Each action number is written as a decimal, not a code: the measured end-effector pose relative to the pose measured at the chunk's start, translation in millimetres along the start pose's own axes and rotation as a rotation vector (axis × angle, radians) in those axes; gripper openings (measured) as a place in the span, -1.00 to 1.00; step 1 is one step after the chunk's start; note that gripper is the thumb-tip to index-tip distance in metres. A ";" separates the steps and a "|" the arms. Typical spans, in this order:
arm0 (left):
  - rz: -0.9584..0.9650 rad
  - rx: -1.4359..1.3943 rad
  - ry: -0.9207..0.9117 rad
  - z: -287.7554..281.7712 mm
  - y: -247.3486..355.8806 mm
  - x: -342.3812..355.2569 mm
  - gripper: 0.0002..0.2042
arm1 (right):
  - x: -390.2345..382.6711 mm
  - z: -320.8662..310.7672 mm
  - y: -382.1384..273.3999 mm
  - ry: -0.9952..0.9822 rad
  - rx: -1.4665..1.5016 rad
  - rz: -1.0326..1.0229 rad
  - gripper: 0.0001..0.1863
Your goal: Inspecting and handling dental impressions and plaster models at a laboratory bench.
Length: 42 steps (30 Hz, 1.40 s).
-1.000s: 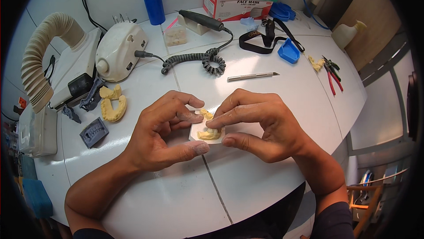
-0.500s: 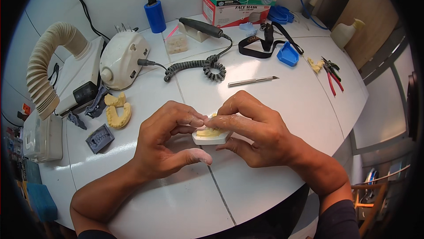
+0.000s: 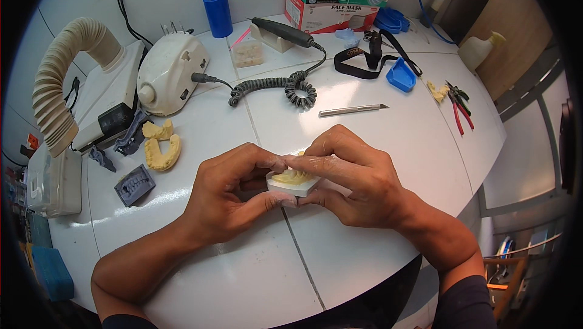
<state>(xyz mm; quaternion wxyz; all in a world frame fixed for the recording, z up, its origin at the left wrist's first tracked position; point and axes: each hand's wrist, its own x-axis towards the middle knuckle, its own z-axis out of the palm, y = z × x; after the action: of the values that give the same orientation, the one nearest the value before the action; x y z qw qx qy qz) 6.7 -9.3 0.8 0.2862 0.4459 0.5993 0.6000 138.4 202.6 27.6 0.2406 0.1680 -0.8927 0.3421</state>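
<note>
Between my two hands is a dental cast [image 3: 292, 178], pale yellow teeth and gum on a white base. My left hand [image 3: 234, 186] grips it from the left, thumb along the base's front edge and fingers over the top. From the right, my right hand [image 3: 355, 177] is closed on the same cast, fingers across the top and thumb below at the base. White dust coats my fingertips. My fingers hide much of the yellow part. Beyond the hands lies a craft knife [image 3: 354, 111] with a silver handle.
Yellow cast pieces [image 3: 163, 153] and a grey mould [image 3: 134, 185] lie to the left. Behind are a white control box [image 3: 170, 77], a black handpiece [image 3: 282, 32] with coiled cord and a ribbed hose [image 3: 61, 80]. Red-handled pliers [image 3: 460, 110] and a blue tray [image 3: 401, 75] sit at right.
My left thumb has moved in from beside the cast onto the front of its base. My right hand keeps its grip. The whole view has shifted slightly.
</note>
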 end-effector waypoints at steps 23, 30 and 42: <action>0.070 0.233 -0.007 0.1 8.7 -1.2 -0.58 | 3.3 -3.4 3.7 -0.028 0.170 0.154 -0.50; 0.139 0.434 -0.067 -1.6 17.0 1.8 -0.58 | 1.0 -3.3 3.7 -0.080 0.175 0.114 -0.49; 0.030 0.392 -0.101 -3.0 18.8 -0.2 -0.60 | 2.5 -0.5 1.4 -0.030 0.163 0.172 -0.56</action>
<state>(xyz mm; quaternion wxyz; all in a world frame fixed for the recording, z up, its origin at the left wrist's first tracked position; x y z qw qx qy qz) 7.7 -13.1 19.4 0.2149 0.5315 0.6827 0.4531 135.9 203.6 28.5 0.1828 0.1148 -0.8765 0.4303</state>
